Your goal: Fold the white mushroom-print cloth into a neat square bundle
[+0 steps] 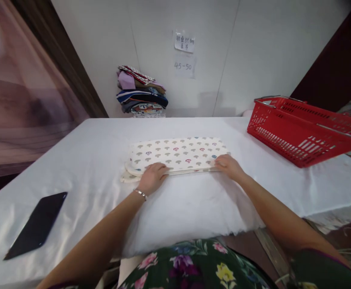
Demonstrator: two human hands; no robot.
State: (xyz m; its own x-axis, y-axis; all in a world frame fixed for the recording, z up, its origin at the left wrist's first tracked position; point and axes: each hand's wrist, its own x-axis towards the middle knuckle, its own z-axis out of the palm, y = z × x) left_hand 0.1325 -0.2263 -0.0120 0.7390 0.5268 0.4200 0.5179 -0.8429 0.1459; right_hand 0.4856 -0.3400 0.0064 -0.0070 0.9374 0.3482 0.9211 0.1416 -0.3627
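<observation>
A cream cloth [175, 154] with a print of small grey, red and blue mushrooms lies folded into a long flat band on the white-covered table. Layers show along its near edge, and a corner sticks out at the left end. My left hand [153, 177], with a bracelet at the wrist, grips that near edge left of the middle. At the right end, my right hand [230, 166] holds the same edge between thumb and curled fingers. Some of the fingertips are hidden by the hands themselves.
A red plastic basket [290, 130] with metal handles stands at the right. Folded clothes [142, 96] are piled at the back, against the wall. A black phone-like slab [38, 224] lies at the left on the white tablecloth [85, 160]. Two paper notes [184, 54] hang on the wall.
</observation>
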